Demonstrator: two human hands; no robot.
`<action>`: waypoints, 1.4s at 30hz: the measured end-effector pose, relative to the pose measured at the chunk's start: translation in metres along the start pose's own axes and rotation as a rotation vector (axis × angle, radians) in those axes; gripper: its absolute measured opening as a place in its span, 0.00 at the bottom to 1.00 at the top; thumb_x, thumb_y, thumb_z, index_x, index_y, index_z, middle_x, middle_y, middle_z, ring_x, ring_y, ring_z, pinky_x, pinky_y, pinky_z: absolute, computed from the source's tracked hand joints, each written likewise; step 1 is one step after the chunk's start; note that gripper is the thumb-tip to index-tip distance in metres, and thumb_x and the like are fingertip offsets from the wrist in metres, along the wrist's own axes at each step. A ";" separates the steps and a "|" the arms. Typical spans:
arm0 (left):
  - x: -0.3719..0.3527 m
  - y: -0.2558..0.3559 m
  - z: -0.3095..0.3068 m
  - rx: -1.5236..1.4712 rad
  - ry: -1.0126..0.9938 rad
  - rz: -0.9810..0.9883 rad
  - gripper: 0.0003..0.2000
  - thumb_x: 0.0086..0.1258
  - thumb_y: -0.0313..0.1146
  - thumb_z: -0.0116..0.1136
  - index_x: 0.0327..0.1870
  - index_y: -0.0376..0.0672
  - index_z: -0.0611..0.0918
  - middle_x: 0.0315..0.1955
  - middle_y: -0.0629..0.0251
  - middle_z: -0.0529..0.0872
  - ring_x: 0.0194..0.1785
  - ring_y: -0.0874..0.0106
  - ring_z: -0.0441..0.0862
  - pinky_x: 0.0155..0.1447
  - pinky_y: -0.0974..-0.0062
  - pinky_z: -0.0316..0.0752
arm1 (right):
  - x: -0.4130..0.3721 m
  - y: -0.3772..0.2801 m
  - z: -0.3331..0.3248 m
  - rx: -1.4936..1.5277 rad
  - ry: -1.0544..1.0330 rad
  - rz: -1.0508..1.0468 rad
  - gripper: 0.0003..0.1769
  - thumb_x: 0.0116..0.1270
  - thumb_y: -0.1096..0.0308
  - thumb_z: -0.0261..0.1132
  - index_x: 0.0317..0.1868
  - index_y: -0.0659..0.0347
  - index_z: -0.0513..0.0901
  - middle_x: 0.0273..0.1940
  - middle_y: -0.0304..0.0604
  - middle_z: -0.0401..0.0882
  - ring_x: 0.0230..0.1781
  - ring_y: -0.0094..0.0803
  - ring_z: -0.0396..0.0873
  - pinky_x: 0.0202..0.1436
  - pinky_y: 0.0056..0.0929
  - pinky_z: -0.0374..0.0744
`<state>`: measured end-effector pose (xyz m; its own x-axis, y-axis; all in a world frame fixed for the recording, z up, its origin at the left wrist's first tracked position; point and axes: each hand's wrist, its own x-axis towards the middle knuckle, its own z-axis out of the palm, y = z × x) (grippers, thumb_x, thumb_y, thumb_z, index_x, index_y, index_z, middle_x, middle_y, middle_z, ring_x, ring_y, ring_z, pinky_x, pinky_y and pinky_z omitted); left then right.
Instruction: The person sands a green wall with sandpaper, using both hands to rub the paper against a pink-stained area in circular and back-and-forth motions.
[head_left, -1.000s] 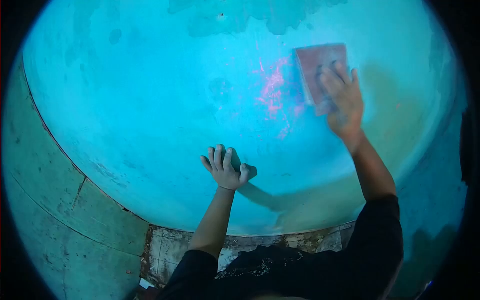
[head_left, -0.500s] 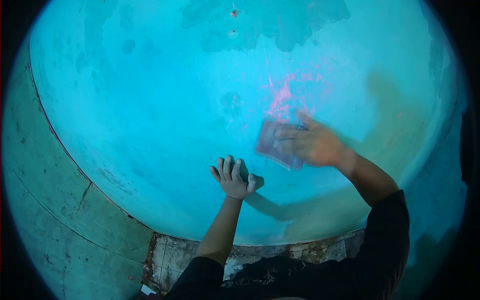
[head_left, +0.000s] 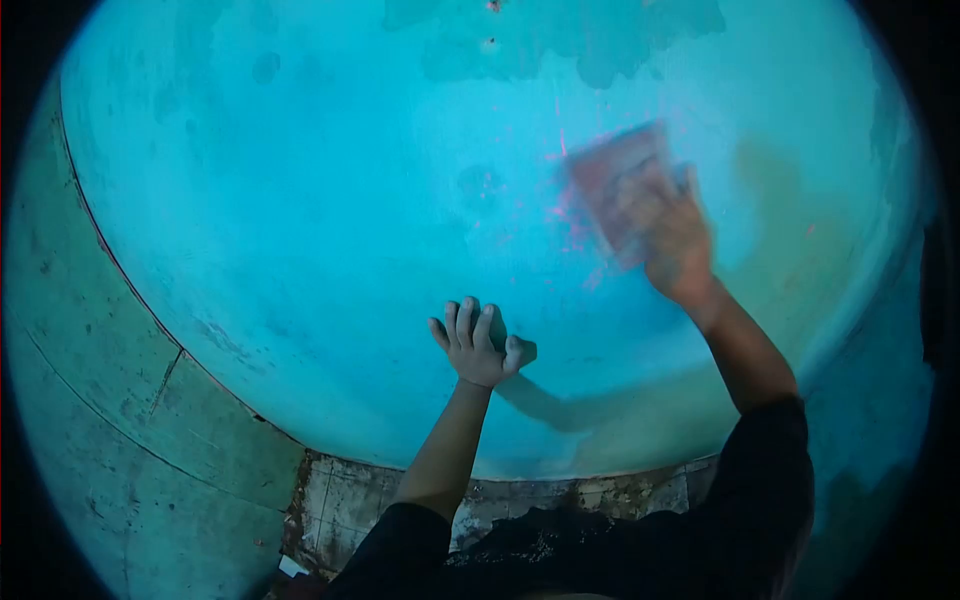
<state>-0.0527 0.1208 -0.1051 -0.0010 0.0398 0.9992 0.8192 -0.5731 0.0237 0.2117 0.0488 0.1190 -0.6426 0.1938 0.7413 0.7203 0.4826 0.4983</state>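
A blue-painted wall [head_left: 330, 250] fills most of the head view, with pink marks [head_left: 575, 225] showing in its paint. Against this wall my right hand [head_left: 675, 235] presses a reddish-brown rectangular sheet that looks like sandpaper [head_left: 600, 170]. Both are blurred by motion, and part of the sheet is hidden under the fingers. Lower and to the left, my left hand [head_left: 475, 350] rests on the wall with its fingers spread and nothing in them. The sheet covers part of the pink marks.
Darker, uneven patches [head_left: 580, 40] mark the upper wall. A greenish wall [head_left: 110, 400] adjoins on the left beyond a curved edge line. Worn, stained tiles [head_left: 370, 500] run along the bottom, and a small white object [head_left: 292, 566] lies at the lower left.
My right hand has moved up and to the right with the sandpaper, which is now turned at another angle. My left hand stays on the wall; the view has shifted slightly.
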 end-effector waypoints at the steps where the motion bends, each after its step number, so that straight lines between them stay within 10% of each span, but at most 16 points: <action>1: -0.001 -0.001 -0.002 0.002 -0.013 0.001 0.30 0.68 0.51 0.48 0.69 0.45 0.72 0.72 0.51 0.67 0.80 0.51 0.54 0.81 0.42 0.36 | -0.013 -0.012 0.016 0.001 -0.157 -0.085 0.21 0.57 0.73 0.61 0.51 0.50 0.87 0.59 0.37 0.84 0.68 0.32 0.75 0.80 0.54 0.58; 3: 0.000 -0.001 -0.001 -0.003 -0.021 0.006 0.30 0.68 0.51 0.49 0.69 0.46 0.71 0.72 0.51 0.67 0.80 0.51 0.53 0.81 0.42 0.35 | -0.028 -0.032 0.020 0.284 -0.373 -0.428 0.18 0.57 0.72 0.60 0.47 0.49 0.88 0.58 0.34 0.84 0.69 0.29 0.75 0.80 0.46 0.60; 9: -0.002 0.002 0.001 0.006 -0.018 -0.026 0.30 0.68 0.50 0.49 0.69 0.46 0.71 0.72 0.51 0.67 0.80 0.51 0.53 0.81 0.43 0.35 | -0.006 0.006 -0.010 0.105 0.195 0.207 0.21 0.55 0.75 0.63 0.49 0.48 0.88 0.59 0.36 0.84 0.71 0.38 0.73 0.78 0.58 0.57; 13: -0.003 0.000 0.000 -0.010 -0.008 0.001 0.30 0.68 0.51 0.49 0.69 0.46 0.71 0.72 0.51 0.67 0.80 0.50 0.54 0.81 0.44 0.34 | -0.036 -0.033 0.026 0.400 -0.445 -0.355 0.23 0.53 0.74 0.61 0.50 0.49 0.88 0.56 0.36 0.86 0.69 0.30 0.74 0.79 0.55 0.60; 19: -0.004 0.000 0.000 0.004 -0.016 -0.018 0.29 0.69 0.52 0.47 0.69 0.47 0.72 0.72 0.53 0.68 0.80 0.51 0.54 0.81 0.42 0.35 | 0.002 0.003 -0.009 0.012 0.204 0.138 0.20 0.58 0.72 0.64 0.52 0.50 0.86 0.60 0.36 0.83 0.69 0.36 0.74 0.78 0.54 0.61; 23: -0.003 -0.003 0.000 -0.014 -0.013 -0.006 0.30 0.69 0.52 0.47 0.69 0.47 0.72 0.72 0.52 0.68 0.80 0.51 0.54 0.81 0.42 0.34 | -0.032 -0.039 0.020 0.324 -0.467 -0.331 0.18 0.64 0.68 0.58 0.53 0.48 0.85 0.60 0.32 0.83 0.69 0.31 0.73 0.81 0.48 0.59; 28: -0.004 -0.002 -0.001 -0.008 -0.013 -0.017 0.29 0.69 0.52 0.48 0.68 0.46 0.72 0.71 0.52 0.68 0.80 0.52 0.54 0.81 0.42 0.35 | -0.004 0.010 -0.010 -0.020 0.189 0.153 0.20 0.60 0.69 0.61 0.53 0.51 0.86 0.60 0.36 0.83 0.70 0.36 0.73 0.79 0.56 0.58; 33: -0.002 -0.002 -0.001 -0.008 -0.019 0.001 0.28 0.70 0.52 0.47 0.67 0.46 0.73 0.72 0.52 0.68 0.80 0.51 0.55 0.81 0.42 0.36 | -0.026 -0.026 0.018 0.338 -0.387 -0.212 0.22 0.59 0.76 0.59 0.53 0.49 0.86 0.59 0.36 0.84 0.68 0.37 0.75 0.80 0.58 0.57; 39: -0.004 -0.001 0.001 -0.001 -0.007 -0.004 0.28 0.70 0.52 0.47 0.67 0.46 0.73 0.72 0.52 0.67 0.80 0.51 0.55 0.81 0.43 0.36 | 0.005 0.018 -0.016 -0.057 0.319 0.226 0.24 0.57 0.77 0.61 0.55 0.51 0.85 0.63 0.38 0.81 0.71 0.39 0.72 0.77 0.55 0.59; 42: -0.003 -0.002 -0.001 -0.002 -0.011 0.011 0.29 0.70 0.52 0.46 0.68 0.46 0.72 0.72 0.52 0.67 0.80 0.51 0.53 0.81 0.43 0.35 | -0.025 -0.022 0.011 0.120 -0.199 -0.234 0.21 0.56 0.73 0.63 0.51 0.50 0.87 0.58 0.35 0.85 0.69 0.34 0.75 0.79 0.52 0.61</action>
<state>-0.0550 0.1210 -0.1077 0.0147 0.0423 0.9990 0.8181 -0.5749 0.0123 0.2090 0.0429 0.0847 -0.8339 0.2230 0.5049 0.5188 0.6288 0.5792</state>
